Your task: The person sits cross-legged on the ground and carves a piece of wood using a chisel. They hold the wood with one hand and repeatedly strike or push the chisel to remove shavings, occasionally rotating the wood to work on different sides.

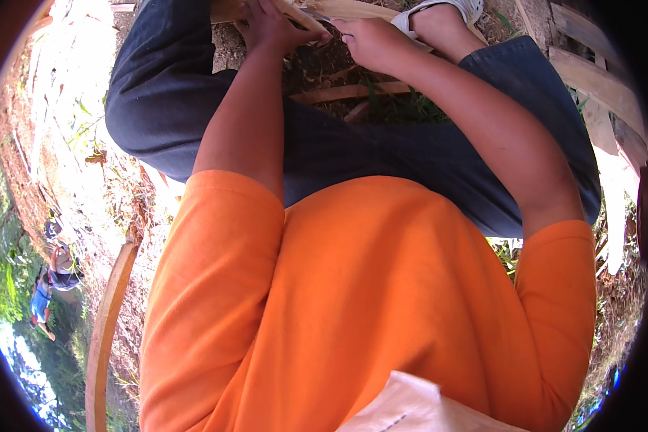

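Note:
At the top edge of the head view, my left hand [268, 27] is closed around a pale strip of wood [304, 17], partly cut off by the frame. Just right of it, my right hand [376, 45] is closed with its knuckles up, and its fingertips come close to the strip's end. A thin greyish edge shows between the two hands, but what my right hand grips is mostly hidden. Another light wooden piece [360, 9] lies beyond the hands.
My legs in dark trousers [158, 108] are bent around the work spot. A wooden strip [353, 92] lies on the soil between them. Planks [594, 79] lie at the right, and a long wooden piece [108, 338] at the left. Two people [42, 299] are far left.

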`<state>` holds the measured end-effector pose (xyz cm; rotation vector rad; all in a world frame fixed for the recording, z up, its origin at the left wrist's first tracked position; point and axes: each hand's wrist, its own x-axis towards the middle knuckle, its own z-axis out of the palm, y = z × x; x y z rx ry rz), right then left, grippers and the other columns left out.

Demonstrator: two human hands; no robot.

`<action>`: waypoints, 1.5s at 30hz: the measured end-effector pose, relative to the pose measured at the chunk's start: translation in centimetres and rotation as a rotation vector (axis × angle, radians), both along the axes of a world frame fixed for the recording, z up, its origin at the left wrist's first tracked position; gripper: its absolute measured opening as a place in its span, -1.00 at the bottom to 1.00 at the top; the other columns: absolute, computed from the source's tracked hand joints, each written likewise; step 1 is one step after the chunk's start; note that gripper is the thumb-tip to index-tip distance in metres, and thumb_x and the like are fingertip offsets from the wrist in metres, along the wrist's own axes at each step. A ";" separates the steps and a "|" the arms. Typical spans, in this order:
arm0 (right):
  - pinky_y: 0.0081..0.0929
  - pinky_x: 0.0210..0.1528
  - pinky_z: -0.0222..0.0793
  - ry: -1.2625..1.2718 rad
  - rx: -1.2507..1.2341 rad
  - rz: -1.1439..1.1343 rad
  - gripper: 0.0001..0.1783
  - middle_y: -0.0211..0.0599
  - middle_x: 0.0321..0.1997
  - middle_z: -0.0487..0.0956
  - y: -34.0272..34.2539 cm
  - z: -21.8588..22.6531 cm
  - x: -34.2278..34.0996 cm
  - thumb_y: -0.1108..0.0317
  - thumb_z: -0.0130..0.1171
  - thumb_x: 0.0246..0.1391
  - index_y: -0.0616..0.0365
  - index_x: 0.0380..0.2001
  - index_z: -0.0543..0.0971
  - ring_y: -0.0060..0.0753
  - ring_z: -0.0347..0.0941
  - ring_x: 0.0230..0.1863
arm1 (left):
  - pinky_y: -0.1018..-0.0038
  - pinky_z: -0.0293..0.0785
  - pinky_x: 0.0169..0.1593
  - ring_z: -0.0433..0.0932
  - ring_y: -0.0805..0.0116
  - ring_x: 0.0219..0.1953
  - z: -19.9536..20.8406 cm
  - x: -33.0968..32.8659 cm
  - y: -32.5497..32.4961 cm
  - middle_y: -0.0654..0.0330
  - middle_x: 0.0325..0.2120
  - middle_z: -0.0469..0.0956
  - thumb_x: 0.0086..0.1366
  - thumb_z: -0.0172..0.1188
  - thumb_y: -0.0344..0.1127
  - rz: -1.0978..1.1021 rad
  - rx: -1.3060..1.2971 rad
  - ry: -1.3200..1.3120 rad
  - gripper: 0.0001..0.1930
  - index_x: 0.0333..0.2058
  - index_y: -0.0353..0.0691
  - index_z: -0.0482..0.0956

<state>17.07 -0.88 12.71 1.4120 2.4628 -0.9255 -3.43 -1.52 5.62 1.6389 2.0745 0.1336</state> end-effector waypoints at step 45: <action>-0.33 -0.55 0.55 -0.211 -0.466 -0.273 -0.41 -0.20 -0.44 0.58 0.8 4.3 -4.0 0.18 -0.07 0.43 -0.36 0.49 0.26 -0.37 0.52 -0.55 | -0.15 -0.16 0.53 -0.30 -0.06 0.59 1.5 -0.4 0.4 -0.10 0.54 -0.25 -0.37 0.65 0.35 0.020 -0.145 -0.032 0.65 0.52 -0.20 -0.29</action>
